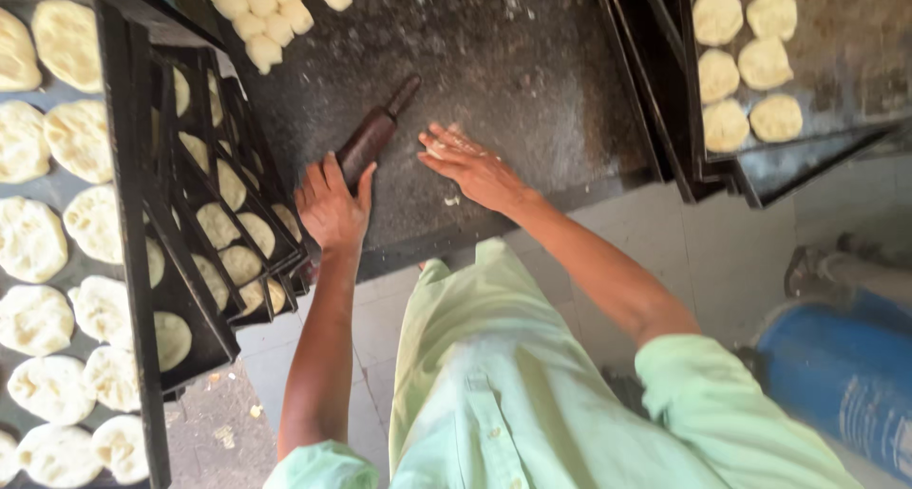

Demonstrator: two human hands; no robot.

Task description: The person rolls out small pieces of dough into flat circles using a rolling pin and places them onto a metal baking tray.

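Note:
My left hand (332,204) rests on the near end of a dark brown rolling pin (373,136) that lies slanted on the dark floured worktop (532,62). My right hand (472,166) lies flat, fingers spread, over a small piece of pale dough (439,149) on the worktop just right of the pin. A cluster of raw dough balls (271,5) sits at the far left of the worktop.
Stacked dark trays of flattened dough rounds (57,261) fill the left side. Another tray with dough rounds (741,62) lies at the top right. A blue barrel (836,375) stands on the tiled floor at the lower right.

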